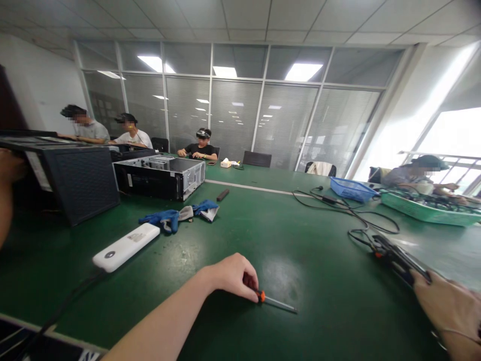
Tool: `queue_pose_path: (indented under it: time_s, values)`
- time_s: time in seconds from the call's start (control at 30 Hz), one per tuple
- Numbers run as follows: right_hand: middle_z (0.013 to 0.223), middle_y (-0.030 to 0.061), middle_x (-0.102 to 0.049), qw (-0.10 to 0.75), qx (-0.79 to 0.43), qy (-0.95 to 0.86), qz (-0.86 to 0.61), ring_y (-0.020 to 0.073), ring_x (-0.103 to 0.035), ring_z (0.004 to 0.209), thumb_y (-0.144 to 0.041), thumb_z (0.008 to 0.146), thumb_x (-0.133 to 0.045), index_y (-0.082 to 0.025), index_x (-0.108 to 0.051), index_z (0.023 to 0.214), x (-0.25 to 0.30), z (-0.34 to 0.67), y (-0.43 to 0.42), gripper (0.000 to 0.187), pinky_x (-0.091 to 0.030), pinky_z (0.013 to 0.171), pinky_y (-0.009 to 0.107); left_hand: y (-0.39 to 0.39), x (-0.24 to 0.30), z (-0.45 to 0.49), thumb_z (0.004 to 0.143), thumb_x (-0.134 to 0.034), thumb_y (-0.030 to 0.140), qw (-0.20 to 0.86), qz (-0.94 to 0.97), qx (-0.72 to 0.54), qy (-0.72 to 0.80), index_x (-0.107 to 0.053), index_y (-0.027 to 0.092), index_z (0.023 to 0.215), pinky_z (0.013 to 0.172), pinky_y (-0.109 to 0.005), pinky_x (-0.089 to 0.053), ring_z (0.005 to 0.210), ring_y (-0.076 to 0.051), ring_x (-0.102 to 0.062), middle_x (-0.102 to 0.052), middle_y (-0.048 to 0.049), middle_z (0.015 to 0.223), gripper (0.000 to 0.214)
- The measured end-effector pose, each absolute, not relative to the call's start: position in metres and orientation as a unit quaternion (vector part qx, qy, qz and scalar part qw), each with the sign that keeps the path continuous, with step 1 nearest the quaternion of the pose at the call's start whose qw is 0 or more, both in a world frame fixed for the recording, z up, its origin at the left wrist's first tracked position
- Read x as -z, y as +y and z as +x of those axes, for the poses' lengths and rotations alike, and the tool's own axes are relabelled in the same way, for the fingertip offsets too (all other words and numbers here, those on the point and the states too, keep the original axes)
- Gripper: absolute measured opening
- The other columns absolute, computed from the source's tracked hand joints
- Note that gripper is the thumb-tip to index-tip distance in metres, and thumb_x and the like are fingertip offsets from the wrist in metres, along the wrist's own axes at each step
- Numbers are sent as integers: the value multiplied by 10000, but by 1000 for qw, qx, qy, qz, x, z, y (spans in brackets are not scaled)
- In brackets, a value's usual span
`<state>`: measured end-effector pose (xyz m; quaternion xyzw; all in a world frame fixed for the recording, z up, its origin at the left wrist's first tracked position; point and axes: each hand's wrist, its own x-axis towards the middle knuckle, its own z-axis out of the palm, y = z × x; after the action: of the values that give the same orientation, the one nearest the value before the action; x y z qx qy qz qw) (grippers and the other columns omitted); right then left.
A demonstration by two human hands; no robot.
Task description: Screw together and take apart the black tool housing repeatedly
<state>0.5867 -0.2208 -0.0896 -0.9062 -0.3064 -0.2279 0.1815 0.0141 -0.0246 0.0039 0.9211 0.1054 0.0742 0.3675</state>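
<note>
L hand (232, 277) – bare, forearm bare | R hand (449, 306) – thin wrist band (447, 331)

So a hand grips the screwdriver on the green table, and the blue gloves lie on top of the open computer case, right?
No. The head view shows the blue gloves on the green table, in front of the open computer case. A hand does grip the screwdriver.

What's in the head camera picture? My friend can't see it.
The left hand grips a screwdriver lying on a green table, while the right hand holds a black corded tool. Blue gloves, a white gadget and an open computer case lie beyond; other people sit around.
</note>
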Motion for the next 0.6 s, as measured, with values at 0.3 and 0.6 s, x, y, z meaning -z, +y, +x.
queue_pose_path:
  time_s: [0.3,0.6]
  values:
    - [1006,177,-678,129,171,-405,-889,366,-626,935,-614,823,-299,-160,-688,1096,89,515,-179,657,-499,778,453,-24,0,13,592,-830,457,386,912,-83,112,-748,179,835,559,-177,-425,616,-109,-580,-666,0,703,378]
    - [1078,243,-633,149,146,-408,-889,438,-587,989,-452,811,-370,-115,-677,1114,81,480,-165,547,-484,707,522,-24,-3,14,728,-724,506,377,908,-114,140,-748,160,868,595,-188,-435,674,-134,-618,-694,-34,762,374]
